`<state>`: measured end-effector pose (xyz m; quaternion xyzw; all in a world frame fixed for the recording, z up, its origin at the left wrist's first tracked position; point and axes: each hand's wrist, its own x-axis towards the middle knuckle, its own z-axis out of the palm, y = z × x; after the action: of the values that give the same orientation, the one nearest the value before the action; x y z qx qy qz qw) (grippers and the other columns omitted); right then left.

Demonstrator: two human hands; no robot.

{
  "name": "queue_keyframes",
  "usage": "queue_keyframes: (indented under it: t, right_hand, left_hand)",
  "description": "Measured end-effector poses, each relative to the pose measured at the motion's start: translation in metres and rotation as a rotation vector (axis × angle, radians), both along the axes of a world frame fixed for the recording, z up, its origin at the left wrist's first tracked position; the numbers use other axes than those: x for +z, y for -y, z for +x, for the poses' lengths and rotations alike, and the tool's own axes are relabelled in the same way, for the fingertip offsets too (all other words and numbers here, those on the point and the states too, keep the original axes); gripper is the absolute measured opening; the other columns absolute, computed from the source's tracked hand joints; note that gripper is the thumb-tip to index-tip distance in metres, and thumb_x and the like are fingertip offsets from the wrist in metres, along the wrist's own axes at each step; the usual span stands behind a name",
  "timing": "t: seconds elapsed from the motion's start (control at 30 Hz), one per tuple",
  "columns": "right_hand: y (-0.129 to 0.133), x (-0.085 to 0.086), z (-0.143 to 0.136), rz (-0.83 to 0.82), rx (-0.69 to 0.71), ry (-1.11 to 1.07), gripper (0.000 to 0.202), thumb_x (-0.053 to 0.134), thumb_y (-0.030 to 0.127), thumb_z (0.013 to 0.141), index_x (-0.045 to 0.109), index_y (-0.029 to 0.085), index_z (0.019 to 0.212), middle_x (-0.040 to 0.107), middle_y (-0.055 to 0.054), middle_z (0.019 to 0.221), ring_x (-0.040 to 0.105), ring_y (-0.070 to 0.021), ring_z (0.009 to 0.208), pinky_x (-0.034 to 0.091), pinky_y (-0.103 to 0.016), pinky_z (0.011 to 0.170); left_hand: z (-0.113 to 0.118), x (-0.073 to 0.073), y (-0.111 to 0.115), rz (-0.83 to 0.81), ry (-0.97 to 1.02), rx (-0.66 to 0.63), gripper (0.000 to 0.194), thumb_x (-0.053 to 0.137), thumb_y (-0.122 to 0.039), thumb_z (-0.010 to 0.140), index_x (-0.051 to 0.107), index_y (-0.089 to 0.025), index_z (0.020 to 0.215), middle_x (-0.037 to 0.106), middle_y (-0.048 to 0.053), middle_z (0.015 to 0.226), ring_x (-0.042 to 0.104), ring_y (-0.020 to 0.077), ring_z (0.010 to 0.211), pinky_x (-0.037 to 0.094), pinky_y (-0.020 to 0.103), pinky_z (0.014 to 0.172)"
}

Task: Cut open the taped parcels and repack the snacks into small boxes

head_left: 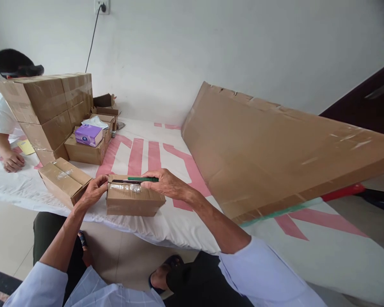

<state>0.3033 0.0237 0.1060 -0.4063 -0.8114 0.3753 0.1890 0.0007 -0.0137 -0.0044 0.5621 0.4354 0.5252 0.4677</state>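
A small taped cardboard box (pixel 134 207) lies in front of me near the edge of the cloth-covered surface. My left hand (pixel 96 190) grips its left end, fingers bent at the top corner. In my right hand (pixel 163 182) is a utility knife (pixel 144 179) with a green ribbed grip and a dark, slim front part. The knife lies level over the top of the box, along the clear tape (pixel 126 187); whether the blade touches the tape I cannot tell. Just left of my left hand sits a second taped box (pixel 64 177).
Stacked cartons (pixel 51 102) stand at the left, with a person (pixel 6 113) behind them. A purple tissue pack (pixel 88 134) rests on a low carton (pixel 83 151). A large cardboard panel (pixel 269 149) leans at the right. The white and pink cloth (pixel 141 157) covers the surface.
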Motion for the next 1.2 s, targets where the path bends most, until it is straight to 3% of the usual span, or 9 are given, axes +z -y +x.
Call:
queue_keyframes:
  t: [0.13, 0.37, 0.77, 1.2]
  right_hand:
    - [0.000, 0.008, -0.005, 0.046, 0.003, 0.094, 0.030, 0.065, 0.039, 0.089, 0.086, 0.020, 0.099, 0.074, -0.001, 0.083, 0.057, -0.0164, 0.073, 0.039, -0.029, 0.065]
    - [-0.006, 0.019, -0.010, 0.100, 0.031, 0.167, 0.026, 0.067, 0.038, 0.090, 0.087, 0.023, 0.098, 0.074, 0.000, 0.081, 0.059, -0.0169, 0.072, 0.038, -0.029, 0.066]
    - [-0.011, 0.034, -0.010, 0.146, 0.090, 0.217, 0.027, 0.068, 0.041, 0.090, 0.087, 0.024, 0.099, 0.075, 0.000, 0.080, 0.059, -0.0166, 0.072, 0.036, -0.028, 0.064]
    - [-0.017, 0.043, -0.019, 0.281, 0.105, 0.333, 0.020, 0.071, 0.040, 0.089, 0.084, 0.027, 0.086, 0.065, 0.000, 0.067, 0.054, -0.0167, 0.068, 0.030, -0.032, 0.064]
  left_hand:
    - [0.000, 0.003, 0.003, -0.019, -0.011, -0.012, 0.034, 0.092, -0.047, 0.082, 0.079, -0.019, 0.098, 0.082, 0.008, 0.113, 0.073, 0.0288, 0.111, 0.054, 0.033, 0.097]
    - [-0.001, 0.008, 0.006, -0.008, -0.095, 0.009, 0.031, 0.088, -0.040, 0.081, 0.082, -0.021, 0.105, 0.084, 0.007, 0.115, 0.075, 0.0319, 0.115, 0.057, 0.038, 0.103]
    - [-0.001, 0.012, 0.007, -0.021, -0.159, 0.029, 0.033, 0.086, -0.036, 0.079, 0.083, -0.021, 0.108, 0.084, 0.008, 0.117, 0.076, 0.0327, 0.117, 0.058, 0.037, 0.100]
    - [0.000, 0.015, 0.004, 0.001, -0.121, -0.006, 0.035, 0.091, -0.035, 0.076, 0.088, -0.022, 0.108, 0.085, 0.009, 0.121, 0.076, 0.0361, 0.121, 0.058, 0.043, 0.108]
